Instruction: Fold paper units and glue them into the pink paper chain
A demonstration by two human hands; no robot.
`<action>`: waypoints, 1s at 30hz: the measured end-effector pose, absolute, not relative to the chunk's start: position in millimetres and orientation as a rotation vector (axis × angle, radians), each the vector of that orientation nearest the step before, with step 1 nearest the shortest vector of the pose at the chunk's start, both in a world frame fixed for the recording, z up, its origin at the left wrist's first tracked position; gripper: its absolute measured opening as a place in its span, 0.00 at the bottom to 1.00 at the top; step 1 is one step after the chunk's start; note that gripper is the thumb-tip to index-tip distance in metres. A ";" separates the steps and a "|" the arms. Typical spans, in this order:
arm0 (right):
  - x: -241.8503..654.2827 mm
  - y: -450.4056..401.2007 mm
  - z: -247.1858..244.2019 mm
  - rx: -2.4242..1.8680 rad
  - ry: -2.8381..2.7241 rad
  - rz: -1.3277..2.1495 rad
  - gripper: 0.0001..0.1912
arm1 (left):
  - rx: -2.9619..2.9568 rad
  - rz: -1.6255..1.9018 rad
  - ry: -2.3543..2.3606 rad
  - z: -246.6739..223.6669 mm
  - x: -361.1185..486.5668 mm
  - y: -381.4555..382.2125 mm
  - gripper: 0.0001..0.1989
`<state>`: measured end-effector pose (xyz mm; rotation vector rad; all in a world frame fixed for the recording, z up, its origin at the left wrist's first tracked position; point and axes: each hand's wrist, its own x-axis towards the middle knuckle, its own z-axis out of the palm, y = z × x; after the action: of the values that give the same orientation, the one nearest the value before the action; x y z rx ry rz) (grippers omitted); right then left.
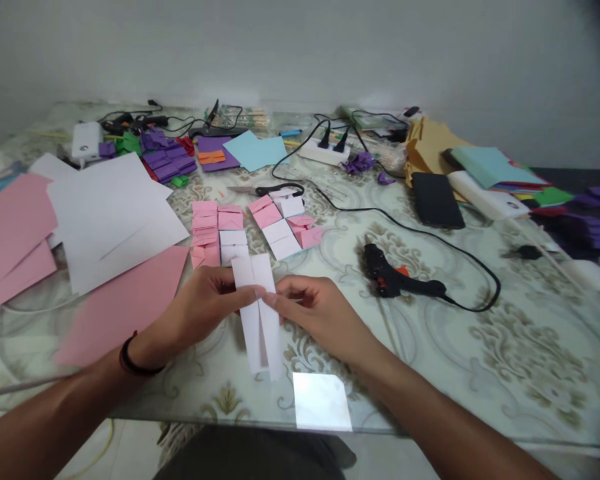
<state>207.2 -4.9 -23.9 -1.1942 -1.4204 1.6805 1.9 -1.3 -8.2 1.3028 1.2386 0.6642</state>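
Note:
A folded white paper strip (266,343), its two long flaps meeting near the middle, is held up over the table's front part. My left hand (213,297) grips its left side, thumb pressed on the front. From the right, my right hand (310,303) pinches the other edge, thumb near the centre seam. Just behind lie folded pink pieces (205,230) and folded white pieces (233,244). Another cluster of pink and white folded pieces (280,230) sits to their right. Fingers behind the strip are partly hidden.
White sheets (117,220) and pink sheets (125,303) spread at the left. A black glue gun (395,272) with its cord lies right, near a black phone (437,200). Scissors (275,191), a power strip (324,153) and purple folded papers (167,160) are farther back.

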 end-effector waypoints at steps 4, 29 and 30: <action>208.4 -4.5 -25.4 -1.182 -1.467 1.739 0.20 | 1.341 0.733 1.259 -9.4 -0.3 -0.5 0.16; 212.8 -2.3 -26.4 -1.253 -1.557 1.722 0.21 | 1.373 0.690 1.280 -12.3 -8.2 5.0 0.15; 213.4 -2.5 -27.3 -1.262 -1.579 1.709 0.22 | 1.372 0.707 1.283 -12.2 -8.7 5.4 0.15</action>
<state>213.4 -2.5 -27.3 -1.2621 -1.5787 1.7089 -8.7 5.4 -12.2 1.3721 1.2835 0.7069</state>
